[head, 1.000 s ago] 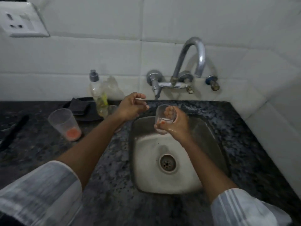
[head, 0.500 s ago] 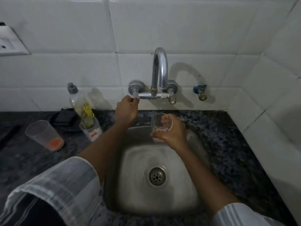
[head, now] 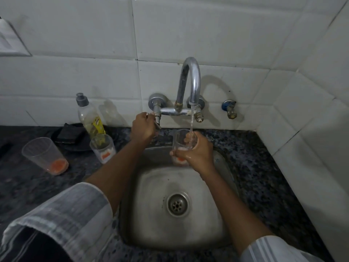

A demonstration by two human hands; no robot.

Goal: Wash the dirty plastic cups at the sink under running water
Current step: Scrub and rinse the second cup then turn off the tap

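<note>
My right hand (head: 196,150) grips a clear plastic cup (head: 180,140) with orange residue at its bottom, held upright over the back of the steel sink (head: 151,214). A thin stream of water (head: 191,120) falls from the curved tap spout (head: 190,80) into the cup. My left hand (head: 144,127) is closed on the tap's left handle (head: 156,118). Two more clear cups with orange dregs stand on the dark counter to the left: a large one (head: 45,156) and a smaller one (head: 103,148).
A dish-soap bottle (head: 90,118) stands against the tiled wall behind the smaller cup. A dark sponge (head: 68,135) lies on a dark dish beside it. A small valve (head: 230,109) sticks out of the wall right of the tap. The tiled side wall closes in at right.
Water has started to run from the spout into the cup. My left hand has taken hold of the tap handle. The cup has shifted under the spout.
</note>
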